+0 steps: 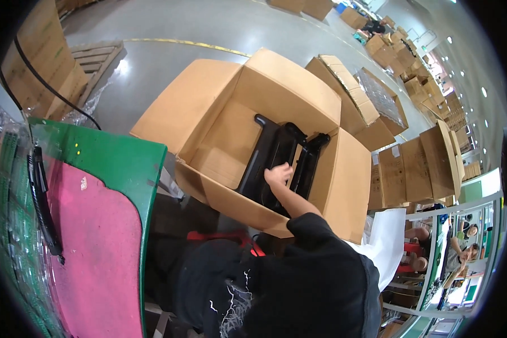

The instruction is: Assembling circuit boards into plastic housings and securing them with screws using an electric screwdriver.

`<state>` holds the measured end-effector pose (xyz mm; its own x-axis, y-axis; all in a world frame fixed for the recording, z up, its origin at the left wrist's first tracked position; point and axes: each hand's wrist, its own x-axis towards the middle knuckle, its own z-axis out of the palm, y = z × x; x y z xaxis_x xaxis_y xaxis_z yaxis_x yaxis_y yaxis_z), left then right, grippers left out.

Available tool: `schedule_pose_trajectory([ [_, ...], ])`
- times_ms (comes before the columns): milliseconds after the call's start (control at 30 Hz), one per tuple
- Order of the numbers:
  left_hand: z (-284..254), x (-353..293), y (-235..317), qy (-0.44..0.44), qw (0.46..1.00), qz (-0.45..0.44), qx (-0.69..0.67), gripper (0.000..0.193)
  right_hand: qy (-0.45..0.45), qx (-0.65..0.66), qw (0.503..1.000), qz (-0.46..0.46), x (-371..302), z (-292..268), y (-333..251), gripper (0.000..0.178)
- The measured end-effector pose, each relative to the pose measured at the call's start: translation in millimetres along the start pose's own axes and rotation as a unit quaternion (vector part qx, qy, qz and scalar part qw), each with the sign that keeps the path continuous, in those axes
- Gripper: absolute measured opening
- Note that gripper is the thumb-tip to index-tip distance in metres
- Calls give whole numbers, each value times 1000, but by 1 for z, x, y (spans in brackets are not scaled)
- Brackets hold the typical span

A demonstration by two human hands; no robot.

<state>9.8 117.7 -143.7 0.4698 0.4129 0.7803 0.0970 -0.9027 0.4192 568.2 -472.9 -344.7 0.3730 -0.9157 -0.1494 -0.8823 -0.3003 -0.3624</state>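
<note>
My right hand reaches down into an open cardboard box. Its fingers are curled over the edge of a long black plastic part, which lies slanted inside. Beside that part, along the box's right wall, is another black moulded piece with a knobbed end. Whether the pieces are joined I cannot tell. The bare box bottom shows to their left. My left hand is out of view.
A green-edged table with a pink mat stands at left. Over it hangs a black corded electric screwdriver. More cartons stand at right. A wooden pallet lies far left. Other people sit at far right.
</note>
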Motion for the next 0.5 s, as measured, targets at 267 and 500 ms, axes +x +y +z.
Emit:
schedule_pose_trajectory([
  [267,-61,50,6,23,992,-67,100,38,-237,131,960,72,19,59,88,99],
  [500,-94,70,14,91,970,-138,181,36,-252,-71,942,-209,-5,44,76,49],
])
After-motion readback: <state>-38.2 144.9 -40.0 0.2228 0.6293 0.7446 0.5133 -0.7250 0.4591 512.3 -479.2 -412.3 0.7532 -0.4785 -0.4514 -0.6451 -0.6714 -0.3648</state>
